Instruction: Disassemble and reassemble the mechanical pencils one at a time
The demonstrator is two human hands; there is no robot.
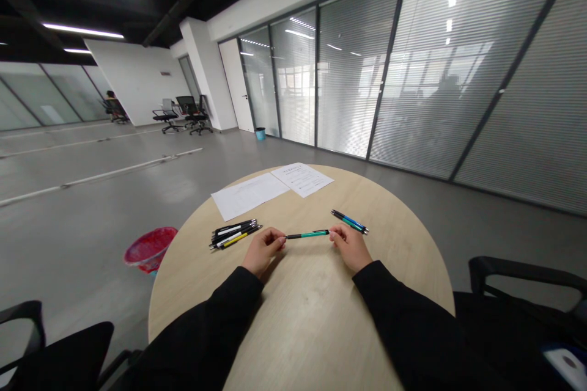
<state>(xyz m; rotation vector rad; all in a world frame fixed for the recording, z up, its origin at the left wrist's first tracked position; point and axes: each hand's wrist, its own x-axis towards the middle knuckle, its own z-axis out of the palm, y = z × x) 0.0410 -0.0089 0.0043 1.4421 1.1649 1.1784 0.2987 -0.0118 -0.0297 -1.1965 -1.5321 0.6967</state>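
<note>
Open-plan office, grey floor (92,195), glass wall (403,73) with blinds running down the right side. Far left, a seated person (114,108) beside black office chairs (190,113). Teal bin (260,134) at the foot of the glass wall, well off. Red bin (150,248) on the floor, just left of my round table (312,330), which is pale wood.

On the table: two white sheets (273,189) at the far edge, touching each other. Pen bunch (233,234), black, white and yellow barrels, lying left, near my left hand (263,250). Pen pair (349,221), blue and teal, lying right, just beyond my right hand (351,247).

Both black sleeves (211,324) rest along the near side of the table. Grip: both hands closed, fingers pinching opposite ends of one green pen (307,234). Pen held level and crosswise just above the table, centred between my hands, pointing left. Cannot tell if it touches the wood.
</note>
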